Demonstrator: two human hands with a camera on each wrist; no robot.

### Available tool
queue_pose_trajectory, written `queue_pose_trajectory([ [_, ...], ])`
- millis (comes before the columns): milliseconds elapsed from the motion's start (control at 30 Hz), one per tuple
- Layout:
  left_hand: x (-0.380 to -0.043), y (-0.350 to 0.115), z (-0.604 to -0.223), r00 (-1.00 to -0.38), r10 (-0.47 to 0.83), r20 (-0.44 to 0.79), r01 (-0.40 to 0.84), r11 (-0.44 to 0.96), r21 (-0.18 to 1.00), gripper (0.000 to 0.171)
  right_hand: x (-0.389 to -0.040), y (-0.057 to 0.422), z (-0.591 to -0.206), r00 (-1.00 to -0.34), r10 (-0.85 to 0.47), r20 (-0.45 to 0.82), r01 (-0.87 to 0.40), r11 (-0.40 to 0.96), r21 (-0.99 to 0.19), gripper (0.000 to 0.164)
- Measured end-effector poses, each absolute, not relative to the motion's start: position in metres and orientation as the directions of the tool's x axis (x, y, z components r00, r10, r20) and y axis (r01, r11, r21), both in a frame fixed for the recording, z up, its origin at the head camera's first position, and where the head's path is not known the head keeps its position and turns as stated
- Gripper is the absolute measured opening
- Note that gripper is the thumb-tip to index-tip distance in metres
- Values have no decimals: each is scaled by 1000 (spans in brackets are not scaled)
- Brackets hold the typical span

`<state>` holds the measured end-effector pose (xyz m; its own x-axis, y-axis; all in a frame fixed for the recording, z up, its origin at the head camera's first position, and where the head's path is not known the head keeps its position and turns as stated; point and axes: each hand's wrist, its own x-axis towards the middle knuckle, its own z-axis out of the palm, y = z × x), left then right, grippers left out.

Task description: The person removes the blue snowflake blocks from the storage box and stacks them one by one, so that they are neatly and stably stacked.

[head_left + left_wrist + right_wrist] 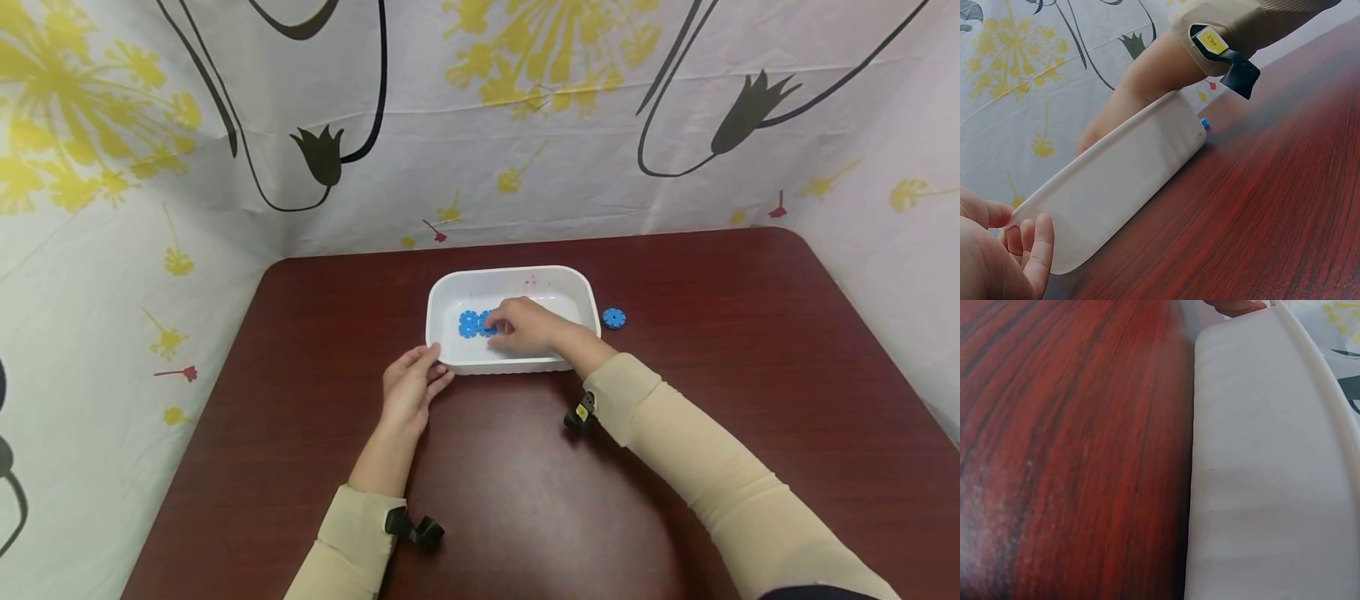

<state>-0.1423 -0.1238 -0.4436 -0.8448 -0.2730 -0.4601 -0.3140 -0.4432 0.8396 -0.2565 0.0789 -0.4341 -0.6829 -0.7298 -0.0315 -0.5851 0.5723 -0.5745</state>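
A white plastic tray point(517, 364) with rounded corners lies on the table. Inside it, toward the left, are blue interlocking discs point(468, 324) with notched rims, close together. My right hand point(525, 325) reaches over the near rim, its thumb and forefinger curled around the right-hand disc point(486, 330), which they partly hide. In the left wrist view, the tray's wall hides these fingertips. My left hand point(411, 385) grips the tray's near left corner, thumb at the rim and fingers against the outer wall. One more blue disc point(613, 317) lies on the table just right of the tray.
The dark red wooden table point(337, 308) extends around the tray. Behind it and at the sides hangs a white cloth point(585, 192) with printed flowers. Black camera mounts point(579, 414) sit on both wrists over beige sleeves point(705, 450).
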Motion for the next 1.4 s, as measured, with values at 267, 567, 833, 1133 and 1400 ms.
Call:
queue_pose_trajectory([
  [267,-142,-124,-444,-849,-277,-450,-301,-446,843,15,-255,82,-435,-732,-679,-55,-561,646,-517,20],
  [567,-143,-124,-443,-850,-280,-446,-299,-441,846,12,-257,80,-437,-793,-603,-84,-500,723,-477,33],
  [833,-143,-125,-444,-851,-281,-443,-297,-438,848,12,-258,82,-440,-783,-615,-95,-485,699,-526,32],
  [1133,-143,-124,-443,-852,-280,-442,-296,-439,848,12,-256,85,-438,-790,-599,-135,-422,690,-588,48],
  [1400,-142,-124,-443,-850,-279,-447,-303,-435,848,13,-257,87,-438,-779,-622,-80,-482,675,-559,40],
])
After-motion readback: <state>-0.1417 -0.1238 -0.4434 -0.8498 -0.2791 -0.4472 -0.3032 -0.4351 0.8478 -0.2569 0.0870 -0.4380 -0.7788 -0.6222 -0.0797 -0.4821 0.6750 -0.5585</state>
